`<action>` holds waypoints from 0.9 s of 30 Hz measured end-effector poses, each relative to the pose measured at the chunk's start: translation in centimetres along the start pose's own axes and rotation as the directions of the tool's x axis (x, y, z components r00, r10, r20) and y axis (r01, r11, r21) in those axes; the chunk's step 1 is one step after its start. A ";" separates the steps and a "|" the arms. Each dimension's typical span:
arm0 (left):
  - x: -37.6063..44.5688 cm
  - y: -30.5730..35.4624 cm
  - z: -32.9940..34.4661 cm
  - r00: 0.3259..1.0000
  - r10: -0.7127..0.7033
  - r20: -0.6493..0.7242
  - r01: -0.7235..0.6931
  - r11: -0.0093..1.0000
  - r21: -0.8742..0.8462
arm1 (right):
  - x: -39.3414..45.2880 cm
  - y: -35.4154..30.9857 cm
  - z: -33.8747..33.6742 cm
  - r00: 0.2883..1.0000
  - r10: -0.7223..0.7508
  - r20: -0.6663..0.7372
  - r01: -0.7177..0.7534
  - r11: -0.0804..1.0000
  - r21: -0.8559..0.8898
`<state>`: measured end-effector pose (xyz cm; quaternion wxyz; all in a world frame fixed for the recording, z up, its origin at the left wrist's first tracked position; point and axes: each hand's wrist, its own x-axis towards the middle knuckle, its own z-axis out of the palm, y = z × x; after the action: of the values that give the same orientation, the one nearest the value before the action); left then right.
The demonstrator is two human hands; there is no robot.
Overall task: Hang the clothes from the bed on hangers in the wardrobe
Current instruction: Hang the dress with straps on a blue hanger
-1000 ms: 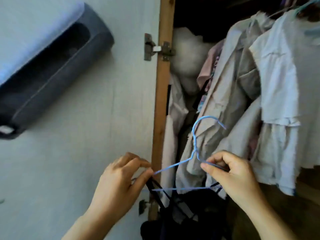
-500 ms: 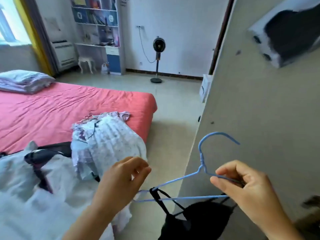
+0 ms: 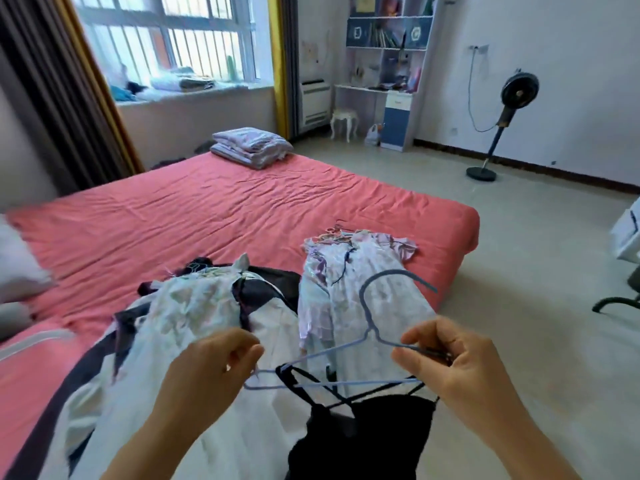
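Basically bed (image 3: 242,209) with red sheet fills left and centre, its near right corner edge drops to open pale floor (image 3: 540,271) on the right. Floor runs back to the white wall, standing fan (image 3: 502,123) near that wall, well apart from the bed. Dark chair base (image 3: 620,299) pokes in at far right edge, white box-like thing (image 3: 628,233) above it, partly cut off. Window (image 3: 166,39) with curtains behind the bed, folded bedding (image 3: 251,145) at the far bed edge, shelf unit (image 3: 388,71) in the back corner. Clothes still on the bed: pale floral garment (image 3: 187,313) over a black-and-white one, and a lilac frilly dress (image 3: 349,271) just beside, near the bed's right edge. Blue wire hanger (image 3: 374,337) held in front of the clothes pile, hook up, tilted slightly, right side higher. Left hand (image 3: 207,372) has fingers curled, thumb and fingertips pinching the hanger's left end. Right hand (image 3: 460,362) pinches the right shoulder wire between thumb and curled fingers, a black strap caught in there too. Black strappy top (image 3: 363,434) hangs from the hanger, straps looped over the wire near both ends, body dangling below between the two forearms, over the bed's near edge and the floor.
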<state>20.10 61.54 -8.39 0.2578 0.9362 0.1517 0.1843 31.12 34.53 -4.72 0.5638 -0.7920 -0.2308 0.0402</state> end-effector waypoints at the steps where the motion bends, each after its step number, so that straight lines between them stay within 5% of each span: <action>1: 0.8 -1.0 -0.3 1.000 -0.023 -0.013 0.023 1.000 0.007 | 1.9 0.3 1.1 0.999 -0.006 0.036 0.005 1.000 0.012; 12: 13.0 -7.5 3.1 0.930 -0.320 -0.183 0.318 0.947 -0.038 | 24.4 5.6 10.6 0.952 -0.126 0.281 0.121 0.992 0.035; 20: 23.1 -10.7 11.2 0.858 -0.513 -0.041 0.514 0.854 0.079 | 39.4 16.4 17.7 0.817 -0.232 0.528 0.336 0.935 -0.110; 27: 27.2 -14.2 18.1 0.767 -0.633 0.104 0.615 0.772 0.157 | 47.1 26.9 24.1 0.799 -0.134 0.586 0.307 0.929 -0.206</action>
<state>49.18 75.78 -23.28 0.2613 0.8567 0.4446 0.0076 73.89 68.02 -28.69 0.3489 -0.7858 -0.4814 0.1705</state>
